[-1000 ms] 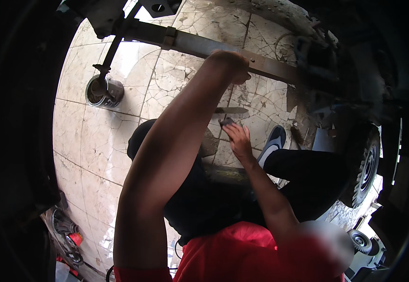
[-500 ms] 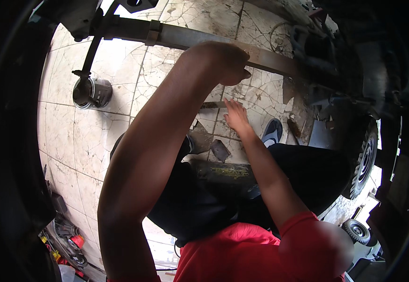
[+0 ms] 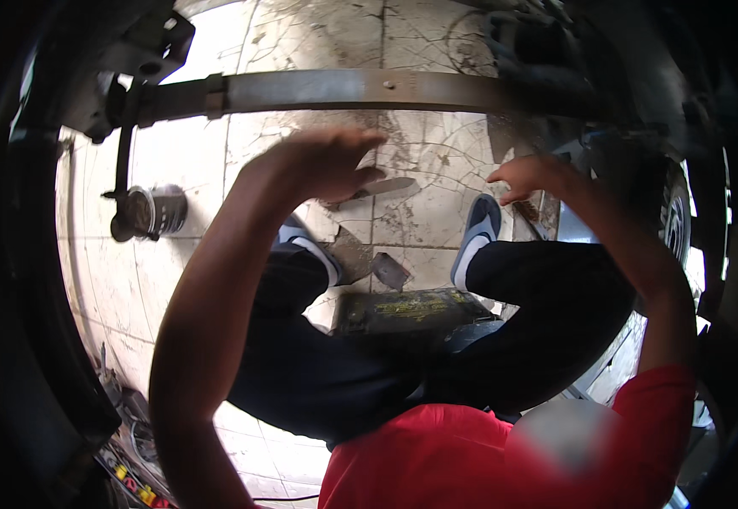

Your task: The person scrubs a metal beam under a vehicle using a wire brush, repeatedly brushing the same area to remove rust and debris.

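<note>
My left hand (image 3: 322, 161) hovers over the tiled floor, just below a long flat metal bar (image 3: 318, 89) that runs across the upper view. Its thumb stands apart from the stretched fingers, and nothing shows in it. On the tiles close by lies a flat, pointed strip (image 3: 394, 187), partly behind that hand. To the right, my right hand (image 3: 528, 176) is raised above the floor by my foot, with bent fingers spread apart and no object visible between them. A metal clamp band (image 3: 215, 96) wraps the bar toward its left end.
A dark tin can (image 3: 164, 210) stands on the floor at left, below a hanging rod. Between my legs is a black box (image 3: 411, 312) with yellow marks; a broken grey piece (image 3: 390, 270) lies beyond it. A tyre (image 3: 679, 216) is at right. Dark vehicle parts frame both sides.
My left hand has come off the bar and moved left and nearer me. My right hand has swung right, away from the strip. The view has shifted.
</note>
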`<state>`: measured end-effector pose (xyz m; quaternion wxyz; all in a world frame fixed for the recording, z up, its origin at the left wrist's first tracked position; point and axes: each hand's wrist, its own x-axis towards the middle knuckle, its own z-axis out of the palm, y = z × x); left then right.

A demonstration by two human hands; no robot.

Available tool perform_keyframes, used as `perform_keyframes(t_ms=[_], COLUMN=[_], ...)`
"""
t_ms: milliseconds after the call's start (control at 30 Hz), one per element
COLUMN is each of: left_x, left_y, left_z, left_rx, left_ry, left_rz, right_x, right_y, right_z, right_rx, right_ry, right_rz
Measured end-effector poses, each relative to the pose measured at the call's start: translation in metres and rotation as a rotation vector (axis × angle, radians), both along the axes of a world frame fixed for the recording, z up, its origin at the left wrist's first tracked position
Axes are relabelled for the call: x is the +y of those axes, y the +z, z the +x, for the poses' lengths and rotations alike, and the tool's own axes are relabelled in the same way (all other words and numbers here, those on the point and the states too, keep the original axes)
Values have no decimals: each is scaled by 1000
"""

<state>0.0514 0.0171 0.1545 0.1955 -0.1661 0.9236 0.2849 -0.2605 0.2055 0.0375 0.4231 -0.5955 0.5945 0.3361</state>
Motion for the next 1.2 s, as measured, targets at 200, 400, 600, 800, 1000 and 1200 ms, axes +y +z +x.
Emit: perform_keyframes(t_ms=[200,400,600,800,1000,1200], left_x=[43,42,52,49,31,46], left_y=[-90,-158,-192,-130,-56,-5], left_z=[-34,-46,-51,-49,-25,-16], left_rx=[-454,-397,-395,-297,-260,-142], left_ry=[-338,-235,-228,-341,-306,-290], left_rz=[-98,-99,-173,-90,-158,-143], right_x=[114,236,283,284,303,325], right_y=[7,-102,-179,-201,-207,-197], right_z=[-114,-87,-60,-50,-39,-40], right_rx=[-74,273,439,672,650,403], right_ry=[-517,-943,-1069,-1093,-927,-1018], right_rz=[-225,-488,-493,-551,-537,-750])
